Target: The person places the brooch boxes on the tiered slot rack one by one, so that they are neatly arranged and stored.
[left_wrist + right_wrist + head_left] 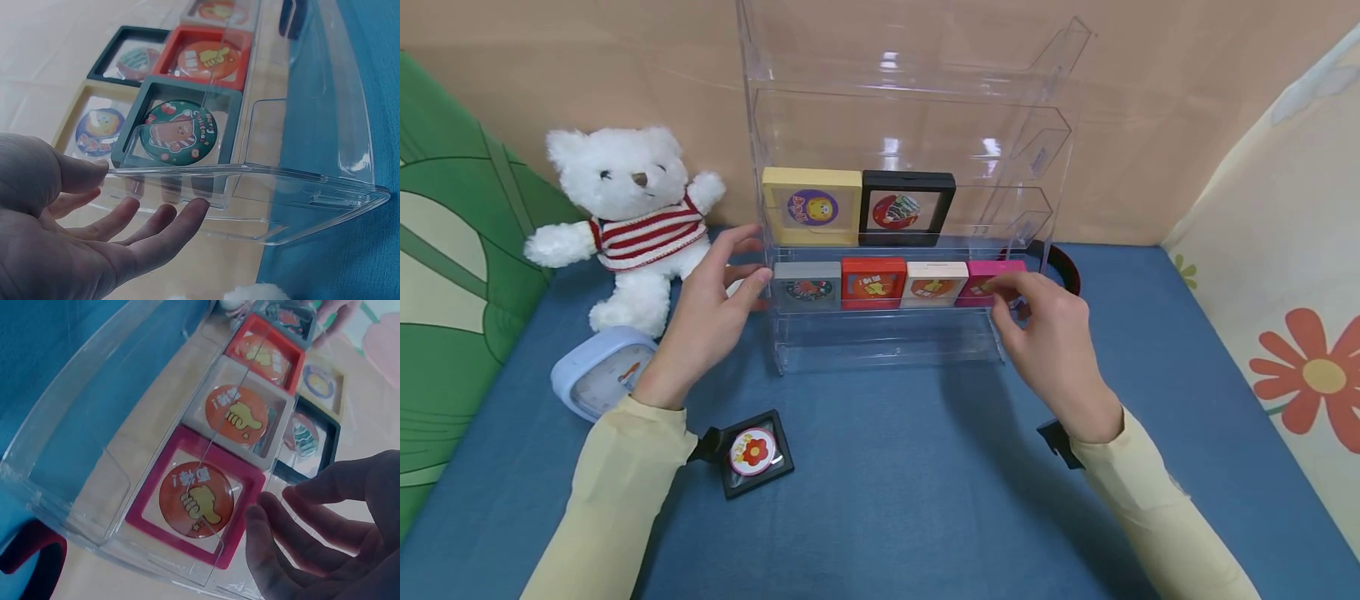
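A clear acrylic tiered rack (910, 108) stands on the blue cloth. Its upper filled tier holds a yellow frame (812, 206) and a black frame (907, 208). The tier below holds grey (807, 286), red (873, 282), cream (937, 282) and pink (985, 279) badge frames. My left hand (752, 271) rests with straight fingers against the rack's left side, beside the grey frame (178, 128). My right hand (1000, 304) is at the rack's right end, its relaxed fingertips by the pink frame (197, 497), gripping nothing.
A white teddy bear (632, 217) sits left of the rack, with a pale blue clock (598, 371) in front of it. A black frame with a flower badge (752, 450) lies near my left sleeve. Cushions flank both sides, green (452, 275) and floral (1285, 292).
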